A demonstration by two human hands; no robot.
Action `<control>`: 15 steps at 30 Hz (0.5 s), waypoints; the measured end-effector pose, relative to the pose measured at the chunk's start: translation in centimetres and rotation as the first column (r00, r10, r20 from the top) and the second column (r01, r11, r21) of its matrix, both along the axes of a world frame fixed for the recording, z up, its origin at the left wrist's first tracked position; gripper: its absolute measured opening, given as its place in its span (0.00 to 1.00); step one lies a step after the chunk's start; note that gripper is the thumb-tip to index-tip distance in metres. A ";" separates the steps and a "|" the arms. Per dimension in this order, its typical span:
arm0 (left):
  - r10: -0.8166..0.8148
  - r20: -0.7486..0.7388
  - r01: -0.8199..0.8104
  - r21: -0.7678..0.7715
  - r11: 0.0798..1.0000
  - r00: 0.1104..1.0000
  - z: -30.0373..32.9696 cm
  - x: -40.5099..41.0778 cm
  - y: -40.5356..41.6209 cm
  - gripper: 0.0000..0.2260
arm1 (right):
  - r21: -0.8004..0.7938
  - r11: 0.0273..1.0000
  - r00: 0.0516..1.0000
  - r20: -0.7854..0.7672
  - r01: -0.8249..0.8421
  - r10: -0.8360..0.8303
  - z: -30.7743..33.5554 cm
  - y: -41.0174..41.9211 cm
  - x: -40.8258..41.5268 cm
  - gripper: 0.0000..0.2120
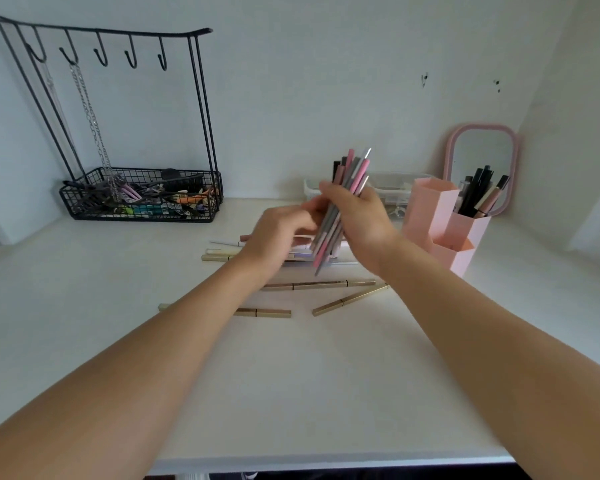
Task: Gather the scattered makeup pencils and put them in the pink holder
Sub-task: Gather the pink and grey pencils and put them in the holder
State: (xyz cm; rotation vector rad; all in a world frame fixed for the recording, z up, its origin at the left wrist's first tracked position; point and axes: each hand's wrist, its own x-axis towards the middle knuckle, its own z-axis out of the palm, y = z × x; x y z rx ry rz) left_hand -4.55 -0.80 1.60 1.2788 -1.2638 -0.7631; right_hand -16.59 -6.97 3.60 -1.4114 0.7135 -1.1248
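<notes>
My right hand point(359, 221) grips a bundle of pink and grey makeup pencils point(347, 188), held upright and tilted above the white table point(291, 393). My left hand point(281, 233) is right beside the bundle's lower part, fingers curled toward it and blurred; whether it holds a pencil is unclear. Several gold pencils point(350, 299) lie scattered on the table below my hands, and a few pale ones point(222, 252) lie to the left. The pink holder point(440, 216) stands at the right with dark pencils point(478, 192) in its back compartment.
A black wire rack point(139, 199) with hooks, chains and a basket of hair clips stands at the back left. A pink-framed mirror point(480, 157) leans on the wall behind the holder. A clear tray point(388, 188) sits behind my hands.
</notes>
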 end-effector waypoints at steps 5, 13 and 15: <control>0.200 0.014 -0.200 -0.003 0.980 0.980 -0.2 1.5 -0.8 0.11 | 0.086 0.996 0.994 0.109 0.012 -0.022 0.9 -1.9 -2.5 0.07; 0.254 0.401 -0.202 -0.170 0.965 0.880 -1.9 1.7 -1.4 0.02 | -0.327 0.912 0.934 -0.170 0.248 -0.315 0.0 -3.7 -3.4 0.07; 0.250 0.412 -0.191 -0.179 0.965 0.876 -2.1 1.8 -1.4 0.03 | -0.304 0.935 0.930 -0.253 0.184 -0.266 -1.2 -4.0 -3.0 0.10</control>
